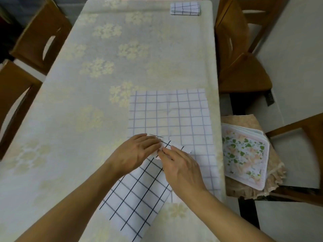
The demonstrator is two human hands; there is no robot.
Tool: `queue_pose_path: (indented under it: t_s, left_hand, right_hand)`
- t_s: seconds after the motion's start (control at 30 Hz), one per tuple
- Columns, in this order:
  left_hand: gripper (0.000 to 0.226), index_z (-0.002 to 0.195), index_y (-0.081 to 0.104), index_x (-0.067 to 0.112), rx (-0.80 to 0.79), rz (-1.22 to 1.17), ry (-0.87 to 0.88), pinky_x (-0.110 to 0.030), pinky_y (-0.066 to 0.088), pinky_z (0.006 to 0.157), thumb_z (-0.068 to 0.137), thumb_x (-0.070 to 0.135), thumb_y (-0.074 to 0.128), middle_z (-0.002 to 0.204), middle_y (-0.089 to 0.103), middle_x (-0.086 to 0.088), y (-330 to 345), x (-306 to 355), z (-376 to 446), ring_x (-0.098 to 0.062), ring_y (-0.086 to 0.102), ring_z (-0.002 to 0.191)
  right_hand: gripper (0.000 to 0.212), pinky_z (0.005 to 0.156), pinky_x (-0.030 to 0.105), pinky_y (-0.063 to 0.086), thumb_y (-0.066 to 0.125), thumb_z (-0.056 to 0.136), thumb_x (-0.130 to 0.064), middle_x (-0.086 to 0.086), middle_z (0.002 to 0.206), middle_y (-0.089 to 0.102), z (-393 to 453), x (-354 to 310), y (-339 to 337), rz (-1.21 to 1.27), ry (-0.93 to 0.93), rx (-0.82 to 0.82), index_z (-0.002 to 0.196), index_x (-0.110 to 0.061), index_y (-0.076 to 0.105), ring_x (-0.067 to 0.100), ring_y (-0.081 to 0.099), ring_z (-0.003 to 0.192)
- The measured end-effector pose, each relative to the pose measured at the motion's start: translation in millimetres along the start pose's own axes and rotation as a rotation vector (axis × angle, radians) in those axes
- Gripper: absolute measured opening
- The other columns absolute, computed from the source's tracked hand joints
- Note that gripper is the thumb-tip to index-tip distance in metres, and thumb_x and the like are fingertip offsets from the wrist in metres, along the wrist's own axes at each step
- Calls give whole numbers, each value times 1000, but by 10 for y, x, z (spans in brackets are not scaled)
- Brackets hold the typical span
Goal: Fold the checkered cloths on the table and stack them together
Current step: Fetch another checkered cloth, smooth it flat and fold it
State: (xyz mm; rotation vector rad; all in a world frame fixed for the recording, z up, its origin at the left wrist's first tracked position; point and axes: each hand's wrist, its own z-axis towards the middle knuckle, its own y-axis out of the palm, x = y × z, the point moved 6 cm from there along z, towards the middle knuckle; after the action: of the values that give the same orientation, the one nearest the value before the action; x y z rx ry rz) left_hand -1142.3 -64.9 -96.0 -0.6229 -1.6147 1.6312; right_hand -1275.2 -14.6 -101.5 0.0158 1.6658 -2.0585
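A white cloth with dark check lines (136, 198) lies slanted near the table's front edge. Both hands meet at its far end, where the fabric bunches up: my left hand (138, 152) lies over it and my right hand (181, 166) pinches its edge with thumb and fingers. Under that end a larger white cloth with pale blue checks (174, 116) lies spread flat on the table's right side. A small stack of folded checkered cloths (185, 8) sits at the far right corner.
The table (87, 84) wears a pale floral tablecloth. Wooden chairs stand on both sides. On the near right chair (297, 133) lies a pile of floral-print cloths (244, 154).
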Motion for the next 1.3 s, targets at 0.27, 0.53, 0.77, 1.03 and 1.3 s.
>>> queue_pose_path:
  t_s: [0.27,0.53,0.77,1.03,1.3]
  left_hand:
    - [54,139,55,8,-2,-24,-139,-46,45,107,90,2,32,147,51,-11,84,198,-916,-28,49,135]
    - [61,150,40,11,5,-9,-238,-37,26,120,93,0,58,157,38,-9,222,343,-1686,-23,34,146]
    - [50,152,36,13,-113,51,-309,-42,29,119,103,15,42,159,32,-12,508,410,-2107,-26,30,147]
    - [74,146,45,13,-214,86,-550,-51,34,115,75,-3,61,154,40,-16,661,418,-2318,-31,41,141]
    - [59,150,35,4,-20,-58,-956,-54,26,118,95,23,38,158,31,-17,704,684,-1916,-32,30,147]
  right_hand:
    - [27,103,45,48,67,89,-15,2,120,71,-475,-708,131,4,-101,4,115,-16,73,32,63,117]
    - [28,95,41,54,60,89,-21,-1,119,71,-860,-1210,302,95,-145,-92,114,-20,73,28,63,118]
    - [31,88,38,57,53,89,-29,-4,114,73,-1156,-1457,646,155,-150,-209,109,-22,76,24,66,111]
    - [34,88,33,57,49,94,-32,-4,120,68,-1314,-1427,846,321,-248,-427,119,-20,69,15,60,115]
    - [31,100,43,51,52,94,-11,10,122,66,-492,-730,691,291,-318,-189,120,-5,67,28,57,124]
